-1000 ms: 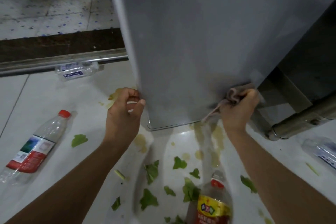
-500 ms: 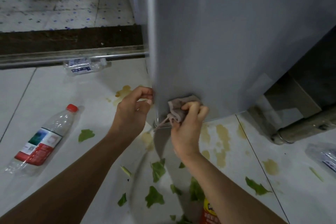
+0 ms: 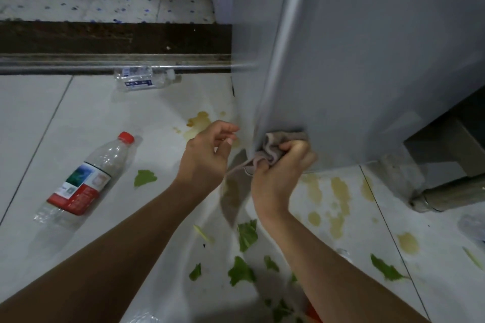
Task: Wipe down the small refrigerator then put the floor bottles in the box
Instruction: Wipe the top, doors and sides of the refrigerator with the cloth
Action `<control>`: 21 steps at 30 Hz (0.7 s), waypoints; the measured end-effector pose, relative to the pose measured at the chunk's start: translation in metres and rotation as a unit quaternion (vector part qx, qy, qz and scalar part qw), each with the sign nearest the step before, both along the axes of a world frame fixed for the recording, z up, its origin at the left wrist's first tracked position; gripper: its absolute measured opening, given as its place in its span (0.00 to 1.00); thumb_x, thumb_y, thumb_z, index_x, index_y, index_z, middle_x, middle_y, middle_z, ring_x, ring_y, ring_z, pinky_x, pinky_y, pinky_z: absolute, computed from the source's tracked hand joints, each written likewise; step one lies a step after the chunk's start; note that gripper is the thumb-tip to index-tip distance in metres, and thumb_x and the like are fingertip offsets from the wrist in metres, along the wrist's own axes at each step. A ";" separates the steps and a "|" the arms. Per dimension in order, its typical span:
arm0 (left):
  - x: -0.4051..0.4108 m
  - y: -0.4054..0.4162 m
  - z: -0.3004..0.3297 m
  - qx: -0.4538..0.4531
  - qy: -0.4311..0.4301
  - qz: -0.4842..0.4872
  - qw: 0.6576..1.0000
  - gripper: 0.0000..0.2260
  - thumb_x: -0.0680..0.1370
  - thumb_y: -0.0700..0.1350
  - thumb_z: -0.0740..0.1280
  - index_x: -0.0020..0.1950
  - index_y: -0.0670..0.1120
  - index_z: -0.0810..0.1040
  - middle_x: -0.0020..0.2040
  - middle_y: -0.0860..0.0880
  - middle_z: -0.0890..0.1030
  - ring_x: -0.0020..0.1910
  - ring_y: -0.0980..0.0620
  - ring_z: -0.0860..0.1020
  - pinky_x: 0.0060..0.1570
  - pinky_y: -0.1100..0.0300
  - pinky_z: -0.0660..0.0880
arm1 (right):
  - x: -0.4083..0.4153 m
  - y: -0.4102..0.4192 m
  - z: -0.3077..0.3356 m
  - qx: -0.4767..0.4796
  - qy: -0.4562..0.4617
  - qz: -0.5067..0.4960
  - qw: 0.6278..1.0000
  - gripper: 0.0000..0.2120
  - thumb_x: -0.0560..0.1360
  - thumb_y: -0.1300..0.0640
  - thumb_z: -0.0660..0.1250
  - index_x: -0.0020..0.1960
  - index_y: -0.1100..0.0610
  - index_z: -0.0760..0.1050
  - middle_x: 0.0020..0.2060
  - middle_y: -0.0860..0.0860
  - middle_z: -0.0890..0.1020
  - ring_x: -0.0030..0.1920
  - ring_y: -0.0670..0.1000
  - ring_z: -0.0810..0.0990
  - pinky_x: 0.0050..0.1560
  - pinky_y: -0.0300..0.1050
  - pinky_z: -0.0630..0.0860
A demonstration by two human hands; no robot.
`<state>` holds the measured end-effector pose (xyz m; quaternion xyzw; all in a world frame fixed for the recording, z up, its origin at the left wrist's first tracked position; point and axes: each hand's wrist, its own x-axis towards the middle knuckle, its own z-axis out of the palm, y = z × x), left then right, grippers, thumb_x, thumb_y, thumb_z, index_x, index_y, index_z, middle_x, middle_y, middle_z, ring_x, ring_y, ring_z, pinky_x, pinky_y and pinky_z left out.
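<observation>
A red-capped bottle [image 3: 86, 178] lies on its side on the white tiled floor [image 3: 31, 118] at the left; a second, clear bottle [image 3: 145, 78] lies farther off against the metal threshold rail [image 3: 78, 65]. The left hand [image 3: 207, 156] hovers just left of the refrigerator's near corner — fingers loosely curled, holding nothing, apart from the cabinet. The right hand [image 3: 279, 173], arm extended from the lower right, grips a bunched pinkish cloth [image 3: 273, 147] and presses it against the lower edge of the grey refrigerator [image 3: 367, 60] — one tail of the cloth hangs down to the left. Green leaf scraps [image 3: 246, 236] and yellowish stains [image 3: 338, 196] mark the near floor.
</observation>
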<state>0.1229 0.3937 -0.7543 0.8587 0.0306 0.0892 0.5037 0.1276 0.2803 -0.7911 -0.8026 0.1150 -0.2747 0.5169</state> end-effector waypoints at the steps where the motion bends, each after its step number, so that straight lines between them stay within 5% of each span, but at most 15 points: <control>1: -0.001 0.002 -0.001 0.007 0.003 0.004 1.000 0.09 0.78 0.38 0.62 0.56 0.45 0.78 0.48 0.50 0.82 0.49 0.51 0.80 0.52 0.60 0.75 | -0.003 0.006 -0.002 0.000 0.000 0.011 1.000 0.16 0.66 0.75 0.63 0.44 0.57 0.63 0.49 0.56 0.65 0.45 0.54 0.68 0.50 0.48 0.73; 8: 0.001 0.008 -0.005 0.030 0.010 0.026 0.999 0.09 0.78 0.40 0.62 0.57 0.46 0.77 0.48 0.51 0.82 0.47 0.53 0.80 0.48 0.63 0.73 | -0.002 0.022 -0.033 0.031 0.040 -0.022 0.999 0.16 0.67 0.73 0.65 0.40 0.56 0.62 0.44 0.56 0.68 0.40 0.52 0.68 0.40 0.32 0.64; 11: -0.001 0.010 -0.005 0.030 0.013 0.031 0.999 0.08 0.78 0.41 0.63 0.56 0.47 0.77 0.48 0.52 0.81 0.47 0.54 0.80 0.47 0.65 0.73 | -0.002 0.015 -0.056 0.061 0.102 -0.034 0.992 0.15 0.67 0.75 0.65 0.41 0.59 0.63 0.45 0.57 0.69 0.44 0.59 0.72 0.41 0.35 0.63; 16: -0.002 0.004 -0.010 0.044 0.046 0.043 0.997 0.08 0.78 0.42 0.63 0.55 0.49 0.77 0.47 0.52 0.80 0.47 0.54 0.79 0.49 0.61 0.74 | 0.000 0.014 -0.064 0.049 0.112 -0.032 0.992 0.17 0.65 0.76 0.64 0.42 0.59 0.62 0.45 0.56 0.67 0.41 0.52 0.66 0.41 0.33 0.62; 21: 0.000 -0.020 -0.011 0.051 0.044 0.012 0.998 0.11 0.76 0.41 0.65 0.58 0.49 0.74 0.48 0.53 0.79 0.44 0.60 0.76 0.43 0.76 0.68 | 0.015 -0.017 -0.052 0.091 0.079 -0.055 0.991 0.21 0.61 0.77 0.63 0.36 0.54 0.60 0.42 0.56 0.69 0.43 0.57 0.70 0.44 0.41 0.67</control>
